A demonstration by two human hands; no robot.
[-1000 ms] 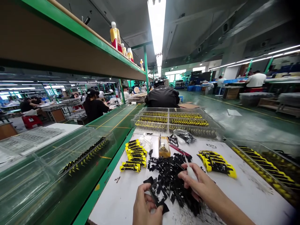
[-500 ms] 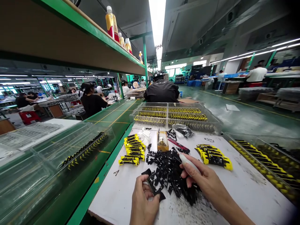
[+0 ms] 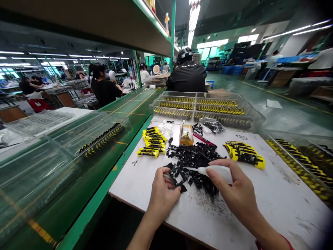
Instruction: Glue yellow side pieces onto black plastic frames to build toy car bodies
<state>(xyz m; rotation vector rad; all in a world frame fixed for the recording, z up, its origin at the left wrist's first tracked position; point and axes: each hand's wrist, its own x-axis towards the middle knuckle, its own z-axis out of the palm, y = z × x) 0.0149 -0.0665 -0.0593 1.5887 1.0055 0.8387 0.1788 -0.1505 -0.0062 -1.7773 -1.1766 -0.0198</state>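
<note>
Our left grip (image 3: 164, 190) pinches flat black part (image 3: 179, 176) over surface (image 3: 135, 177), beside black pile (image 3: 197, 155). Our right grip (image 3: 235, 184) closed round white thin-tipped tool (image 3: 220, 172), tip at part's edge; contact unclear. We judge step as tool work on part; next move calls for steady hold, fine tip control.
</note>
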